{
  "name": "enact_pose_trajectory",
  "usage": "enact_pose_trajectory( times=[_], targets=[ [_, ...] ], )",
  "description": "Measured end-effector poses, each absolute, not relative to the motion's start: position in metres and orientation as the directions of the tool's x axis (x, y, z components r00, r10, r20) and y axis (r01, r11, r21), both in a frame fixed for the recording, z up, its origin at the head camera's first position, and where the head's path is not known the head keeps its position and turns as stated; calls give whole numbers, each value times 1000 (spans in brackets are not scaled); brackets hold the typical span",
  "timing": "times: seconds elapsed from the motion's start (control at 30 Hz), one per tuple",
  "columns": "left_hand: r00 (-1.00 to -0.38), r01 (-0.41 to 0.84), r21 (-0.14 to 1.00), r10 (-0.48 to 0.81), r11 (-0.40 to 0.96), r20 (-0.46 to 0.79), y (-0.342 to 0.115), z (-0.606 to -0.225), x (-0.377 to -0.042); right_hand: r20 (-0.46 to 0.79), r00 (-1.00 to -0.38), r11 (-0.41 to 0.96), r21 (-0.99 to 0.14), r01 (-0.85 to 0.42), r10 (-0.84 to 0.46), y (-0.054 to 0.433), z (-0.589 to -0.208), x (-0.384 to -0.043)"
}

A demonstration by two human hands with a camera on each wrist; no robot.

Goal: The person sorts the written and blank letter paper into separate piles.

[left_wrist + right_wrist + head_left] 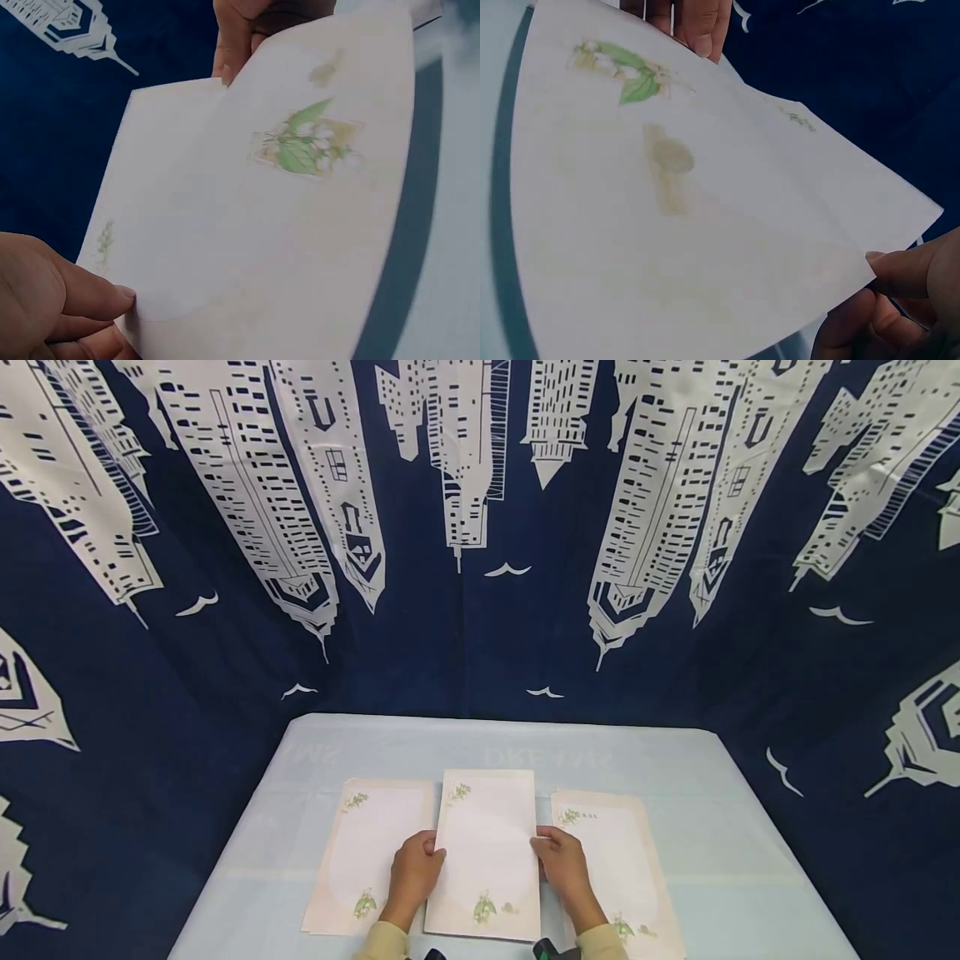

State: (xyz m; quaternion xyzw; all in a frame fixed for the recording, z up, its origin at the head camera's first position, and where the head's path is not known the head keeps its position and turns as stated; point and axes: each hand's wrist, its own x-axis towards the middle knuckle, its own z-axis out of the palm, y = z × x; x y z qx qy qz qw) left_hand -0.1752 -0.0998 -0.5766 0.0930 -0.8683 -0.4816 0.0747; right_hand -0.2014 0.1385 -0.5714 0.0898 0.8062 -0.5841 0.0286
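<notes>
A pale letter sheet [487, 852] with printed green leaves and small white flowers is held upright-facing between both hands, over the middle of the table. My left hand [412, 870] pinches its left edge, thumb on the face and fingers behind. On the opposite edge, my right hand [565, 864] pinches in the same way. The wrist views show the sheet [225, 202] bowed, with a dark shadow along its near edge. In the right wrist view a tan, roundish print [673, 156] shows beside the leaf print [637, 86].
Matching flowered sheets lie in a left pile [367, 852] and a right pile [611, 868], each partly behind a hand. The table [750, 860] has a pale cover. Behind it hangs a dark blue cloth [465, 643] printed with white buildings and birds.
</notes>
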Motion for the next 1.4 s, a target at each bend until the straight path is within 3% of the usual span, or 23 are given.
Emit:
enact_pose_trajectory(
  times=[0.4,0.87,1.4],
  targets=[
    [-930,-161,811,-362,563,67,-149,-567,-176,-93,-995,297,-951,80,-30,89,-567,-217],
    [-906,-247,745,-420,620,49,-219,-561,-174,-44,-984,330,-944,-15,-172,19,-570,-229],
    [-898,-314,645,-438,697,36,-251,-572,-164,34,-973,449,-883,-135,-226,-21,-582,-224]
  ],
)
